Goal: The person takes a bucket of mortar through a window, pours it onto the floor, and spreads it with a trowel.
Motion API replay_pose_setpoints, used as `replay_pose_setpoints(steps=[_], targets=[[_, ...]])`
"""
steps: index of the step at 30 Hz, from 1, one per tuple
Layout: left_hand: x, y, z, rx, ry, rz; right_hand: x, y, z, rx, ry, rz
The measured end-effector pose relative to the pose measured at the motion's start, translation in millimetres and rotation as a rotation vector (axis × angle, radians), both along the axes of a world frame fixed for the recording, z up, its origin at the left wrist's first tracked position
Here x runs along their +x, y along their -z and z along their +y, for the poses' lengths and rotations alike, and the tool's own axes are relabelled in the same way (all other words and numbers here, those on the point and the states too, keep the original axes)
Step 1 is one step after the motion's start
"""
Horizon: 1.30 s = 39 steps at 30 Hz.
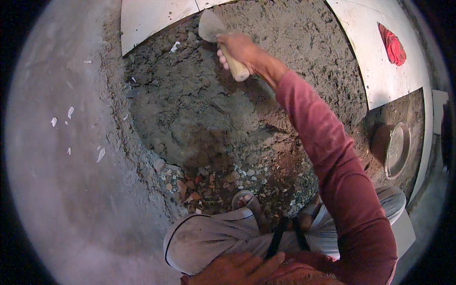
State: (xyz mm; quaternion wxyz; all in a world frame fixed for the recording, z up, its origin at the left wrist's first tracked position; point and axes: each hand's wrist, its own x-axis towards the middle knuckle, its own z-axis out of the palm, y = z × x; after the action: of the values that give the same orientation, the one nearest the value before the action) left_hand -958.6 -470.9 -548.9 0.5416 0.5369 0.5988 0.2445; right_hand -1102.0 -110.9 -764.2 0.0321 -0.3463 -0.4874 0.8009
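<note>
My right hand (241, 49) is wrapped round the pale wooden handle of a trowel (210, 27), out at the far side of the work area. The metal blade points away from me, over or on the wet grey mortar (190, 102) near the edge of a white tile (152, 21). Whether the blade touches the mortar I cannot tell. Down at the lower edge, my left hand (237, 268) lies against my lap with its fingers stretched out and nothing in it.
On the right, a red cloth (392, 45) lies on another white tile (375, 71). A round bucket (398, 149) stands below that tile. Loose rubble (204, 187) surrounds my sandalled feet (247, 199). White scraps (101, 154) dot the grey floor (57, 190) at left.
</note>
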Motion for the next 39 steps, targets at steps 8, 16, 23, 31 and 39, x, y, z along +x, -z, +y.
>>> replay_pose_setpoints(steps=[8, 16, 23, 31, 39], targets=[[4, -4, 2, -0.015, 0.030, 0.018, -4, -6, 14, 1.437, -0.485, -0.203], [0, -7, 0, -0.014, 0.033, 0.032, 109, -29, 141, 0.955, -0.275, -0.401], [-3, -3, 9, -0.026, 0.066, 0.037, 162, 21, 234, 1.791, -0.385, -0.350], [7, 3, 27, -0.030, 0.103, 0.032, 168, 17, 252, 1.655, -0.252, -0.189], [9, -2, 51, -0.099, 0.106, 0.087, 197, -12, 267, 0.959, -0.043, -0.243]])
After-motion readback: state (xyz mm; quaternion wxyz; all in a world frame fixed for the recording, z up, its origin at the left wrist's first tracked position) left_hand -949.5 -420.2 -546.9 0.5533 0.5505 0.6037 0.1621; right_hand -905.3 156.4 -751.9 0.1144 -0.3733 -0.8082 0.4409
